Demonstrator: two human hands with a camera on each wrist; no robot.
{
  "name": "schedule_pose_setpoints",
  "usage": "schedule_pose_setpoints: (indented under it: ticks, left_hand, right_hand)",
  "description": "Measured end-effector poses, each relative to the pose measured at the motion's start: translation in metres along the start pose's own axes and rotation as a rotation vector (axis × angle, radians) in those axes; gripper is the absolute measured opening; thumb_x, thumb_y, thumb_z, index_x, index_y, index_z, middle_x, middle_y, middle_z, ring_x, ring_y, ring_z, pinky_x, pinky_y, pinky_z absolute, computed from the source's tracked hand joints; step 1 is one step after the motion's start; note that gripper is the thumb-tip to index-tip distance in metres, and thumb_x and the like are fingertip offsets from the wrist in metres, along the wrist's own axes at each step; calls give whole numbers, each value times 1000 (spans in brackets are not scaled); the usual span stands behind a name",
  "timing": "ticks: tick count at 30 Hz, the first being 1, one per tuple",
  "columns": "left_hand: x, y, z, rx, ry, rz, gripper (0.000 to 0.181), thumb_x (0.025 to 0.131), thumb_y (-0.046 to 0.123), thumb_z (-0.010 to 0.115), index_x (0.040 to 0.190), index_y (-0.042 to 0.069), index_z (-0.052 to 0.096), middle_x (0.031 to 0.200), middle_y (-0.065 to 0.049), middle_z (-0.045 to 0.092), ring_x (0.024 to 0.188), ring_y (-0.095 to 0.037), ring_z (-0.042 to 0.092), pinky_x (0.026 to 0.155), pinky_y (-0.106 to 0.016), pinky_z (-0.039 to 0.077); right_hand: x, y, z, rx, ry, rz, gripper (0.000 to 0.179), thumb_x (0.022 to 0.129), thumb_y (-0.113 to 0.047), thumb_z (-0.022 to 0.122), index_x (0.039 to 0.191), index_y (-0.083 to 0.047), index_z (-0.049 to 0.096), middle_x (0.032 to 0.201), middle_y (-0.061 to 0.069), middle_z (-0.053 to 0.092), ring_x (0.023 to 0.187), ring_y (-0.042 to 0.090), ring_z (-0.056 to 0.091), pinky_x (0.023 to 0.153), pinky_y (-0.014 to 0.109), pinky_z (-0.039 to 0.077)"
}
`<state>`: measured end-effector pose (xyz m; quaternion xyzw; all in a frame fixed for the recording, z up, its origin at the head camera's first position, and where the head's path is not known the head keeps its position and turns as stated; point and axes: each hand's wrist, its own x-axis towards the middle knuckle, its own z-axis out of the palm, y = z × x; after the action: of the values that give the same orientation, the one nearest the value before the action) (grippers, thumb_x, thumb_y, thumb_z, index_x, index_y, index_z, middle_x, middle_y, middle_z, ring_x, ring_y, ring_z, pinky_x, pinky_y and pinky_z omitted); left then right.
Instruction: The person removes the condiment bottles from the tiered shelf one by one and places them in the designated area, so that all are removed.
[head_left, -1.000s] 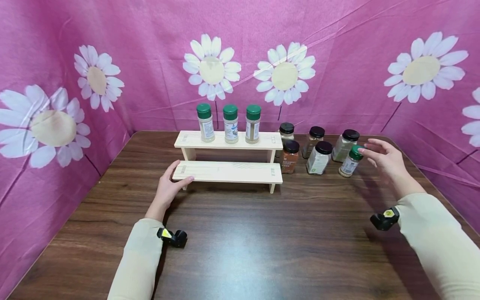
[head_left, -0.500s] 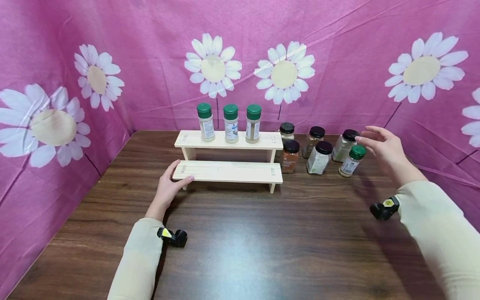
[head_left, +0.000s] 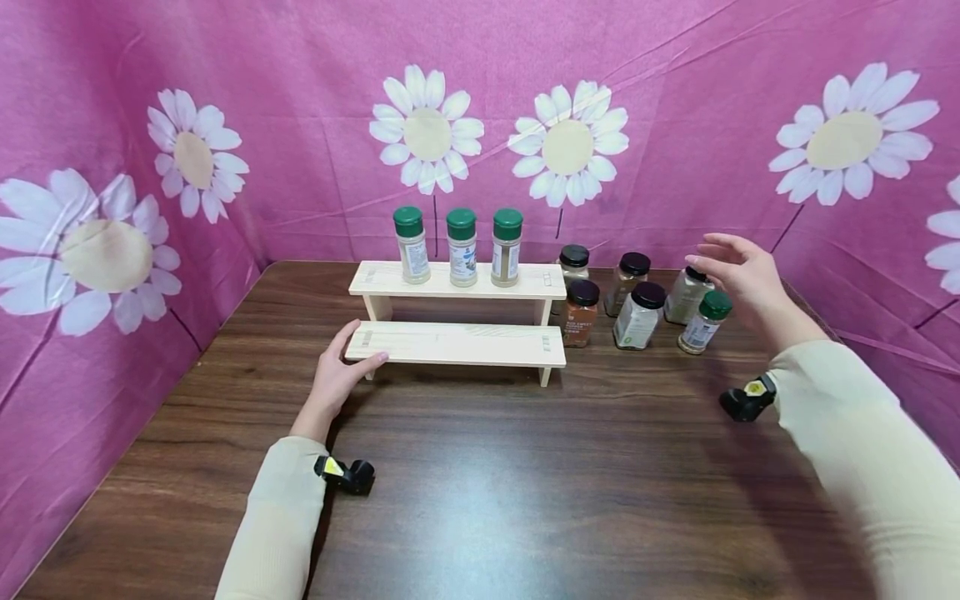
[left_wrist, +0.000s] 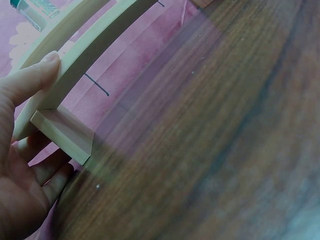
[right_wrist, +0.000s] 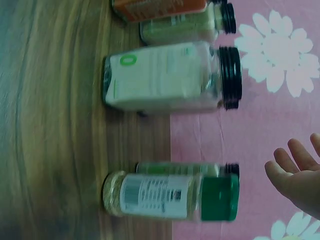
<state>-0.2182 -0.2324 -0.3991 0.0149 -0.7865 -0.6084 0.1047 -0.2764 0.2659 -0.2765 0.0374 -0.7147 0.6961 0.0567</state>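
My left hand (head_left: 333, 382) grips the left end of the lower board of a pale wooden two-tier spice rack (head_left: 459, 343). In the left wrist view its thumb (left_wrist: 42, 75) lies on the board and the other fingers reach underneath, beside the leg. My right hand (head_left: 738, 273) is in the air, fingers loosely bent, with nothing in it. Below it stand a spice bottle with a green cap (head_left: 699, 330) and, behind that, a black-lidded jar (head_left: 684, 297) with greenish contents. In the head view the fingertips overlap the black lid; in the right wrist view they appear beyond the caps.
Three green-capped spice bottles (head_left: 462, 250) stand in a row on the upper board. Several black-lidded jars, among them one with a white label (head_left: 637, 323) and an orange-red one (head_left: 579, 321), stand right of the rack. A pink flowered cloth (head_left: 315, 125) hangs behind the brown table (head_left: 480, 483).
My right hand has let go of the green-capped bottle, which stays upright on the table. The hand has risen and moved left toward the black-lidded jar behind. My left hand stays put.
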Motion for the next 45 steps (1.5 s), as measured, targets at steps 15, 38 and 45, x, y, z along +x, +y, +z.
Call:
schedule_pose_setpoints:
  ticks: [15, 38, 45]
  left_hand:
    - [1, -1, 0, 2, 0, -1, 72, 72, 11, 70, 132, 4, 31, 128, -15, 37, 114, -20, 32, 95, -33, 22]
    - [0, 0, 0, 16, -10, -18, 73, 73, 13, 70, 133, 4, 29, 129, -15, 35, 114, -21, 31, 95, -34, 22]
    - [0, 0, -1, 26, -7, -16, 73, 72, 13, 70, 133, 4, 30, 129, -15, 35, 114, -21, 31, 95, -34, 22]
  right_hand:
    - [15, -5, 56, 12, -62, -33, 40, 76, -9, 66, 112, -9, 48, 98, -3, 54, 87, 6, 52, 75, 18, 40]
    - [20, 3, 126, -136, -186, -31, 52, 78, -14, 63, 124, -3, 41, 120, 15, 45, 97, 16, 49, 83, 30, 38]
    - [21, 10, 140, -130, -231, -54, 52, 78, -12, 64, 123, -1, 41, 120, 18, 45, 108, 25, 43, 90, 36, 33]
